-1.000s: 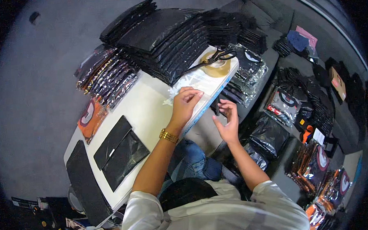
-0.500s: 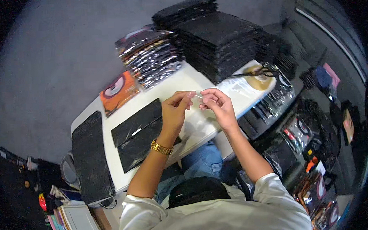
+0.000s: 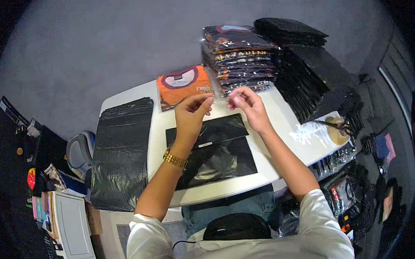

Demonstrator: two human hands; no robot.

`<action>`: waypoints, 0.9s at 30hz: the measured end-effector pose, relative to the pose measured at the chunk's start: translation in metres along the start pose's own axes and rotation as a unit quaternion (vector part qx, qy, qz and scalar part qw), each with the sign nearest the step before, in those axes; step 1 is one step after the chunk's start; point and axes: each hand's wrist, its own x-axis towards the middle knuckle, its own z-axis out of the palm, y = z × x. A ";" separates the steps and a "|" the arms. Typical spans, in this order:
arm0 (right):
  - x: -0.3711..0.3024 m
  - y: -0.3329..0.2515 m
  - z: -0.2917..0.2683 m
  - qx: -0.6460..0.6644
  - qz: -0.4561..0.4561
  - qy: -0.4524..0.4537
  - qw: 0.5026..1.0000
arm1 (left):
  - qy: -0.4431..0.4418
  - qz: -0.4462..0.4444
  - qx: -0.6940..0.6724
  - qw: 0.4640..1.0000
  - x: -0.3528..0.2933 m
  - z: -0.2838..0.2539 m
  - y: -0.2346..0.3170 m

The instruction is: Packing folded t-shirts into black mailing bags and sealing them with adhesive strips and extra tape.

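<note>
My left hand (image 3: 192, 115), with a gold watch (image 3: 175, 159) on the wrist, is raised over the table in a closed pinch. Close to its right, my right hand (image 3: 250, 110) has its thumb and fingers pinched together. A faint pale line shows between the fingertips, too thin and blurred to make out. Below both hands lies a flat black plastic bag (image 3: 227, 158), its upper part folded as a flap (image 3: 223, 129). A small white strip (image 3: 205, 145) sits on the flap's edge. Neither hand touches the bag.
Black plastic bags (image 3: 123, 151) lie on the white table (image 3: 269, 161) at left. Behind are a packed orange shirt (image 3: 182, 86), stacked packed shirts (image 3: 241, 58) and black bag piles (image 3: 307, 83). White strips (image 3: 302, 134), a tape roll (image 3: 338, 135) and scissors (image 3: 332, 123) lie at right.
My view has swung, so the table and stacks appear farther right and the black bag lies straight below my hands. The white strip seen between my fingertips earlier is now hardly visible.
</note>
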 end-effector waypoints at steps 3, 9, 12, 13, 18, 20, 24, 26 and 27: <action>0.018 0.017 0.010 -0.108 -0.056 -0.018 0.992 | 0.008 0.010 0.031 0.999 0.005 -0.016 -0.013; 0.015 0.053 0.008 -0.223 0.004 -0.018 0.975 | 0.022 0.017 0.065 0.997 -0.001 -0.028 -0.033; 0.011 0.056 0.014 -0.195 0.027 -0.006 0.980 | 0.011 0.009 0.101 0.995 -0.007 -0.036 -0.036; 0.011 0.056 0.013 -0.198 0.042 -0.010 0.979 | 0.010 0.006 0.102 0.995 -0.007 -0.036 -0.036; 0.006 0.060 0.014 -0.121 0.068 0.006 0.990 | 0.006 -0.020 0.119 0.993 -0.010 -0.034 -0.038; 0.005 0.062 0.017 -0.117 0.071 0.010 0.991 | 0.009 -0.019 0.110 0.994 -0.012 -0.034 -0.040; 0.003 0.061 0.018 -0.124 0.071 0.049 0.989 | 0.005 -0.030 0.083 0.996 -0.012 -0.030 -0.040; 0.003 0.061 0.021 -0.105 0.065 0.061 0.990 | 0.007 -0.040 0.065 0.997 -0.013 -0.030 -0.041; 0.003 0.062 0.023 -0.105 0.041 0.054 0.992 | 0.008 -0.050 0.046 0.998 -0.014 -0.031 -0.041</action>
